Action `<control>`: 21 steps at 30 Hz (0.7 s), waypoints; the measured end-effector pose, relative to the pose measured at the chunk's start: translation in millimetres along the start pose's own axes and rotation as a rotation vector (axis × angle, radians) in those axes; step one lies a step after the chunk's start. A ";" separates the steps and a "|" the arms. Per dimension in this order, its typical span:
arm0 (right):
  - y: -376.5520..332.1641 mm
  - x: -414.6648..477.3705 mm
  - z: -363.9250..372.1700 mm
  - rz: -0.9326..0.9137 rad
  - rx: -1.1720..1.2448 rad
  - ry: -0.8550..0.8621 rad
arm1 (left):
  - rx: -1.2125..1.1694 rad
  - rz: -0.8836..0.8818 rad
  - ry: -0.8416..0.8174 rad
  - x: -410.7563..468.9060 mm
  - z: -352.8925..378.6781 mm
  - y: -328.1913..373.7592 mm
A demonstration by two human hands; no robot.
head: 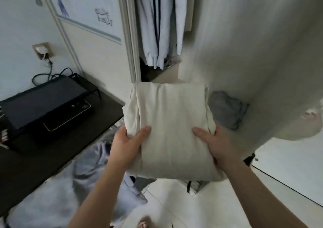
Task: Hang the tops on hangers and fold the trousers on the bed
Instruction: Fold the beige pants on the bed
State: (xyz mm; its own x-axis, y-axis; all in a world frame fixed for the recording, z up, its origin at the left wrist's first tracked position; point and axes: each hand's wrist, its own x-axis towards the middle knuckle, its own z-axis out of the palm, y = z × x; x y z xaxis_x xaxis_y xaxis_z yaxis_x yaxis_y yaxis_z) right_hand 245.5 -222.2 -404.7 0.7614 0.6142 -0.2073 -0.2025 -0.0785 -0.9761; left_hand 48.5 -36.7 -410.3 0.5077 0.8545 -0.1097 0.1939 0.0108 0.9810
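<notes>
A folded pair of cream trousers (167, 123) is held up in the air in front of me, in the middle of the view. My left hand (128, 140) grips its left edge, thumb on top and fingers underneath. My right hand (215, 144) grips its right edge the same way. Beyond it, white tops with dark stripes (159, 26) hang inside an open wardrobe. A folded grey garment (227, 109) lies further right, behind the trousers.
A black desk (35, 154) at the left carries a dark monitor on a stand (43, 100) and cables. A large pale door or cloth surface (253, 44) fills the right. Light clothing (92, 166) lies on the floor below my arms.
</notes>
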 end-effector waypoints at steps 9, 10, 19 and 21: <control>18.4 73.3 -43.4 0.111 0.053 0.340 | 0.128 -0.072 -0.283 131.4 100.6 -5.1; 18.9 83.7 -43.4 0.119 0.056 0.351 | 0.139 -0.076 -0.282 141.2 106.3 -5.3; 19.5 213.1 -44.6 0.099 0.134 0.341 | 0.246 -0.110 -0.193 241.5 157.4 3.9; 23.2 236.3 -42.8 0.121 0.154 0.336 | 0.252 -0.138 -0.167 259.7 165.5 4.0</control>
State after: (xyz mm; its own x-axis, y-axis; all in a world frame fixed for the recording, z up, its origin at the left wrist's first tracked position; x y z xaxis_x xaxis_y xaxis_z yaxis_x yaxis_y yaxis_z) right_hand 447.1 -112.5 -479.1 0.8802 0.3145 -0.3554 -0.3743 -0.0004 -0.9273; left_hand 320.0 99.3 -461.4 0.5886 0.7569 -0.2840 0.4617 -0.0263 0.8867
